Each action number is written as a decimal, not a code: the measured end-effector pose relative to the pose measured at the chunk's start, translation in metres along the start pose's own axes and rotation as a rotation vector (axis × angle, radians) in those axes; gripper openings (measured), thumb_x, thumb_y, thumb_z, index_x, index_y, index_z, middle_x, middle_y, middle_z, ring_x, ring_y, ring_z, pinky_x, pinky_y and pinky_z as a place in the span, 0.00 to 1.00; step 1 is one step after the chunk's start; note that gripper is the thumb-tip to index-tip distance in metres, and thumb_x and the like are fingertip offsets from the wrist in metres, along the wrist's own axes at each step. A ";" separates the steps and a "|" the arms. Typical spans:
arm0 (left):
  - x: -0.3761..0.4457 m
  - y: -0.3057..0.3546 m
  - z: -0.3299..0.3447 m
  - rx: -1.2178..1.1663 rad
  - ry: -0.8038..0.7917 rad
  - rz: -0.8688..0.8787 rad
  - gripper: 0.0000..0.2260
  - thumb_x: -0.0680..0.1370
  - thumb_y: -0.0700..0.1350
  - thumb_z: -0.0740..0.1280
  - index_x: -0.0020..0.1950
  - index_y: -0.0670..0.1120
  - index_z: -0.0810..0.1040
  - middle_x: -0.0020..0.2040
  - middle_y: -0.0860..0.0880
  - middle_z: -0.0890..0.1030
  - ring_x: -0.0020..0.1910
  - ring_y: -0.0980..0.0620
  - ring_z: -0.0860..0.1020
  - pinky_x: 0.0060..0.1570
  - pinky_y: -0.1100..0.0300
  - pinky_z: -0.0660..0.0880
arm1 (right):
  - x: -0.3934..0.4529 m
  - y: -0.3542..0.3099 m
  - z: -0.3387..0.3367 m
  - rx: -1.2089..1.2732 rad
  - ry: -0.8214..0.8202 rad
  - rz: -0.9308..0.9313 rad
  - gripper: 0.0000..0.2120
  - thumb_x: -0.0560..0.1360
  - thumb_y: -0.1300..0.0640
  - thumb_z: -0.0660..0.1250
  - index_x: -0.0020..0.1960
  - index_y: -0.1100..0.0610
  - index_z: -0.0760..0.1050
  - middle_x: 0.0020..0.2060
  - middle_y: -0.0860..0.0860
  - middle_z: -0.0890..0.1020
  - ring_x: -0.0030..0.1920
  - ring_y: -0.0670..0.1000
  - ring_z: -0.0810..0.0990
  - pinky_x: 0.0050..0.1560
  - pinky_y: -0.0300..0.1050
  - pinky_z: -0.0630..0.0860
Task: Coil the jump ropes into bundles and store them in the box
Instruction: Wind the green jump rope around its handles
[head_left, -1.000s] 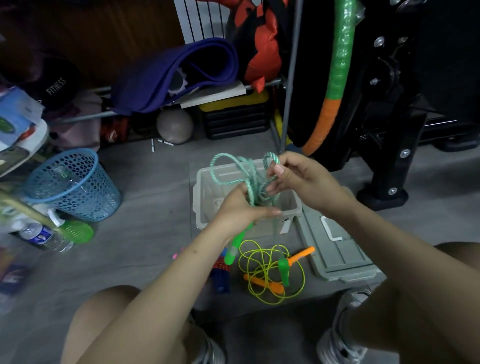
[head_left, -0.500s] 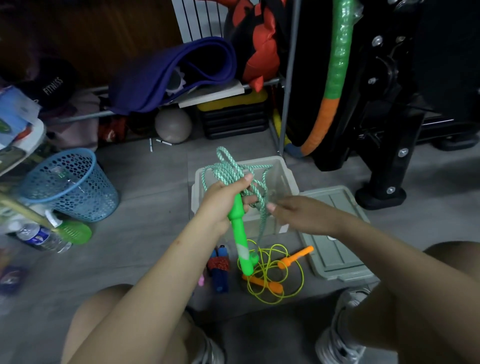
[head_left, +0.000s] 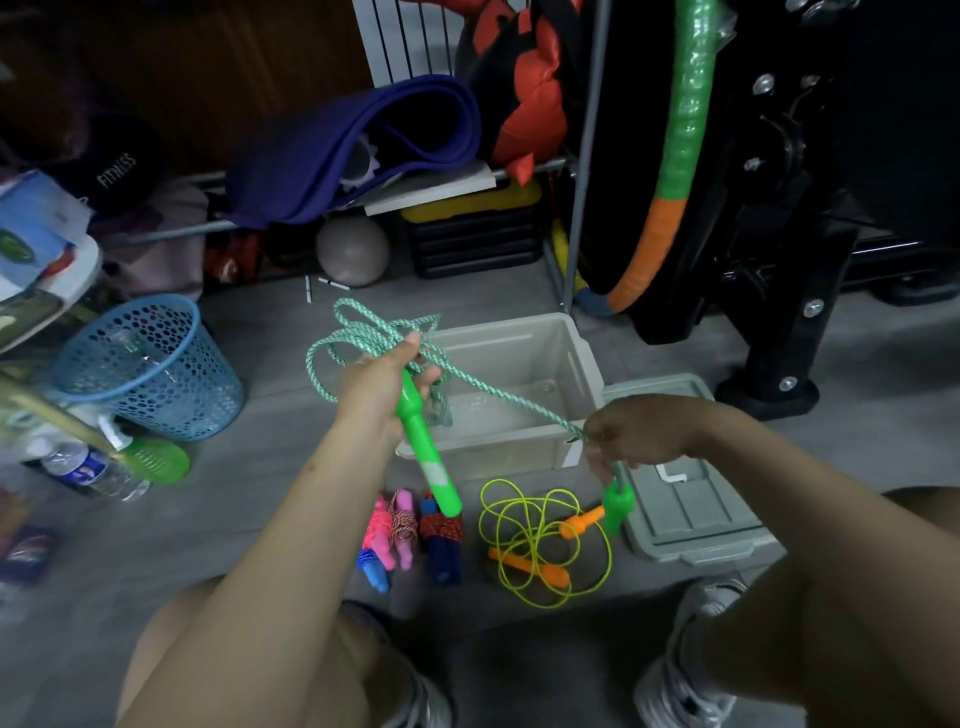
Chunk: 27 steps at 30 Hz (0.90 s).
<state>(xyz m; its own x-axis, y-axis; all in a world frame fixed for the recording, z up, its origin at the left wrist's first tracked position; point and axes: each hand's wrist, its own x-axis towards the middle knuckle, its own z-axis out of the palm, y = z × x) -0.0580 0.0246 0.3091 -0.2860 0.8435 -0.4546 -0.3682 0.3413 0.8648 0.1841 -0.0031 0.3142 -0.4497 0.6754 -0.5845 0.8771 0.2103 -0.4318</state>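
Right hand (head_left: 636, 434) has drawn the green rope (head_left: 498, 392) taut, away from the coil

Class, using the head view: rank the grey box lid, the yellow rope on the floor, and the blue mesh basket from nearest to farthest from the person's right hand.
From the right hand:
1. Grey box lid, just below it.
2. Yellow rope, on the floor, lower left.
3. Blue mesh basket, far left.

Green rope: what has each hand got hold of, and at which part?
Left hand grips one green handle near its top, with the coiled loops. Right hand pinches the cord just above the dangling second handle.
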 end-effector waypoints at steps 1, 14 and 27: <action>-0.001 -0.003 0.000 0.045 -0.014 -0.020 0.06 0.77 0.43 0.68 0.48 0.44 0.72 0.34 0.50 0.79 0.21 0.57 0.77 0.18 0.69 0.68 | 0.001 0.000 0.001 0.064 0.036 0.000 0.14 0.79 0.57 0.58 0.36 0.51 0.74 0.37 0.46 0.82 0.33 0.44 0.76 0.35 0.32 0.70; -0.026 -0.026 0.020 0.128 -0.487 -0.317 0.03 0.77 0.37 0.63 0.45 0.43 0.71 0.38 0.45 0.74 0.34 0.50 0.81 0.28 0.62 0.77 | 0.009 -0.021 -0.001 1.255 0.350 -0.217 0.10 0.82 0.59 0.54 0.47 0.60 0.72 0.31 0.54 0.78 0.25 0.46 0.72 0.26 0.37 0.71; -0.035 -0.043 0.024 0.433 -0.761 0.153 0.18 0.74 0.27 0.64 0.58 0.44 0.75 0.49 0.54 0.81 0.47 0.61 0.79 0.54 0.64 0.74 | 0.009 -0.032 -0.002 1.453 0.453 -0.322 0.07 0.80 0.62 0.56 0.49 0.61 0.72 0.30 0.53 0.81 0.26 0.46 0.76 0.27 0.38 0.74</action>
<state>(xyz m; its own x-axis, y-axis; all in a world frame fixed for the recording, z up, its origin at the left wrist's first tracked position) -0.0112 -0.0097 0.2931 0.4179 0.8871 -0.1958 0.0367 0.1989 0.9793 0.1519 -0.0023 0.3237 -0.2588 0.9436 -0.2065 -0.2749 -0.2769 -0.9207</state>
